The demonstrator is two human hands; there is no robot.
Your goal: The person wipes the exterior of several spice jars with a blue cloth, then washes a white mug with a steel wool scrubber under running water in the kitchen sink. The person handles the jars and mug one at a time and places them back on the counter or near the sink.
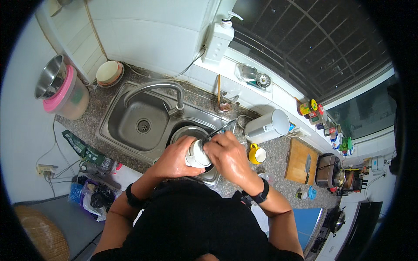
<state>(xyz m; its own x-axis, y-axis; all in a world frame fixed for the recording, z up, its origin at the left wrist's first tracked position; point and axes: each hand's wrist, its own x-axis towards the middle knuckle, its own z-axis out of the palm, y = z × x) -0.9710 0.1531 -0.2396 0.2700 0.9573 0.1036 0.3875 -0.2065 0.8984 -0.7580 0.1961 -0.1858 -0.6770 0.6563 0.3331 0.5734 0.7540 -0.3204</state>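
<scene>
Wet and glistening, my left hand point(176, 158) grips a white container point(198, 155), possibly a cup or jar, over the right basin of the sink. My right hand point(227, 155) is closed at its rim, around something dark that looks like a scrubber or brush; the fingers hide most of it. Beneath the hands, a round metal pot point(187, 130) sits in the right basin, partly hidden. The left basin point(137, 120) shows its drain, and a curved metal faucet point(156, 84) reaches over it.
Right of the sink stand a white electric kettle point(267, 126), a yellow mug point(257, 154) and a cutting board point(295, 160) with a knife point(307, 164). A pink-lidded bin point(73, 98) and stacked bowls point(109, 73) are at left. A pump bottle point(218, 40) stands on the sill.
</scene>
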